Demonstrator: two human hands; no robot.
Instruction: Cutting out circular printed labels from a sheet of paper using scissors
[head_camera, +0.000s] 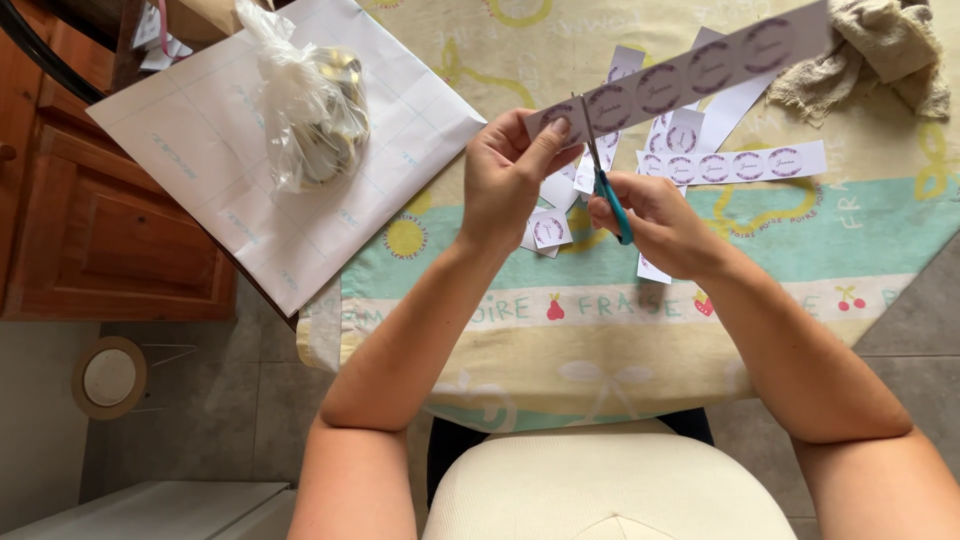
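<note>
the left hand (510, 175) is closed on one end of a long paper strip (700, 70), pinching it with thumb and fingers. the strip has purple round labels in a row and it slants up toward the far right corner of the table. the right hand (655, 220) is wrapped tight around the blue handles of small scissors (603, 175). the scissor blades point up and meet the strip just beside the left thumb.

under the hands, on the tablecloth (600, 340), lie little cut paper squares (548, 230) with one round label each. another strip of labels (735, 165) lies flat on the table, just past the right hand, with more white paper bits near it. the tablecloth is yellow and green with fruit pictures and it hangs over the near edge of the table.

a big white sheet of paper (250, 150) sticks out over the left edge of the table. a clear plastic bag (310, 105) with shiny gold things inside sits on it. a beige cloth (880, 50) is bunched up at the far right corner.
</note>
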